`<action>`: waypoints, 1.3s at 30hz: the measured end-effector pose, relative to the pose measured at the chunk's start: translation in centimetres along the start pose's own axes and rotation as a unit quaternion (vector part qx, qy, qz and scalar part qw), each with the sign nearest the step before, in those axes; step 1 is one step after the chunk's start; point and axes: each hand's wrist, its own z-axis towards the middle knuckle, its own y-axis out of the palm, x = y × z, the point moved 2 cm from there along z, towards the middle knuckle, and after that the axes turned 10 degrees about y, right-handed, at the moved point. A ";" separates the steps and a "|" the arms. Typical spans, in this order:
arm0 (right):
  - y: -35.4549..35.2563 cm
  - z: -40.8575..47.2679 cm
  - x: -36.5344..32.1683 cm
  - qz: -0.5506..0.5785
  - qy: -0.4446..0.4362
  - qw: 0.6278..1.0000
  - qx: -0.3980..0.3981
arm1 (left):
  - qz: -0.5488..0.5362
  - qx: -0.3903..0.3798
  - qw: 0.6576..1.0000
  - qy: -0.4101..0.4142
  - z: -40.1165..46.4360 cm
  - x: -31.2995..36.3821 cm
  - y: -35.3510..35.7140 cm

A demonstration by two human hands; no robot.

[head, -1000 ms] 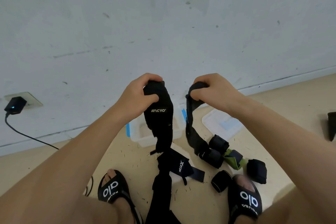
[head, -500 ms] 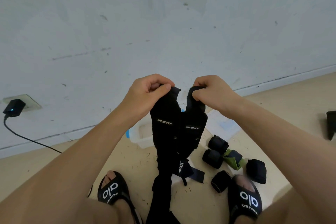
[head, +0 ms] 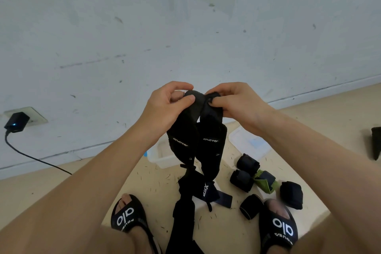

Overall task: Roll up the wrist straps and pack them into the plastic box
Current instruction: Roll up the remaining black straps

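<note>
Your left hand [head: 165, 107] and right hand [head: 233, 101] have closed the gap: each pinches the top end of a black strap [head: 183, 130], and the tops, apart a second ago, now touch. Both straps hang side by side over the box [head: 162, 155]. Rolled straps [head: 247, 164] lie right.

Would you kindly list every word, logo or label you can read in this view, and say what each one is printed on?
"alo": white, on each black sandal; the smaller word beside it is unreadable.
"MACYO" or similar, blurred: white, on both black wrist straps that the left hand and right hand hold.
White logo on the strap on the floor: unreadable.
</note>
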 end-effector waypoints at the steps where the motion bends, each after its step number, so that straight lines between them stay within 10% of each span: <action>1: 0.0 0.0 0.0 0.006 -0.002 1.000 0.002 | -0.010 0.000 1.000 -0.010 0.1 -0.1 0.0; 32: 0.2 1.0 -2.4 0.202 -0.085 0.976 0.005 | 0.042 -0.143 0.989 -0.015 -0.6 -1.0 1.6; 39: 0.2 0.3 -1.4 -0.061 0.015 0.991 0.114 | -0.059 -0.017 0.997 -0.036 0.4 -1.6 1.3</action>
